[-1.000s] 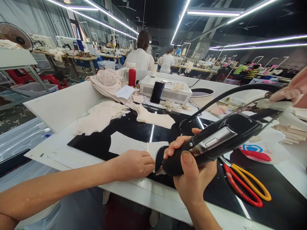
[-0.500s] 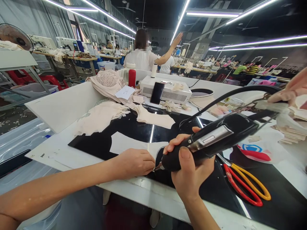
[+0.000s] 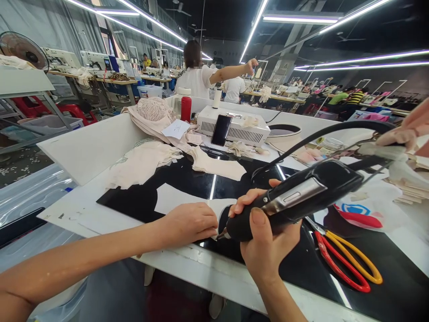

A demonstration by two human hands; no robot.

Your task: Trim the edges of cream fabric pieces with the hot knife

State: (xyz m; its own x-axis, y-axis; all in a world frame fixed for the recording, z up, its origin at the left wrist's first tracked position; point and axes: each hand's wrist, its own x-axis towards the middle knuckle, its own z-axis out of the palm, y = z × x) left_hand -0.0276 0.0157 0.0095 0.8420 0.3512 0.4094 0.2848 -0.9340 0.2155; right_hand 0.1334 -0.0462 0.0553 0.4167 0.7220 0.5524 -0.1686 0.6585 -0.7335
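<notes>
Head view: the right hand has its fingers wrapped round a black handheld tool, tip down at the bench's near edge. The left hand pinches the white piece right beside that tip. Red-and-yellow scissors lie to the right; far side, a phone leans on a white box.

Long white tube lights cross a dark ceiling above rows of sewing tables, with grey curtains at left and red plastic stools on a scrap-littered floor.
</notes>
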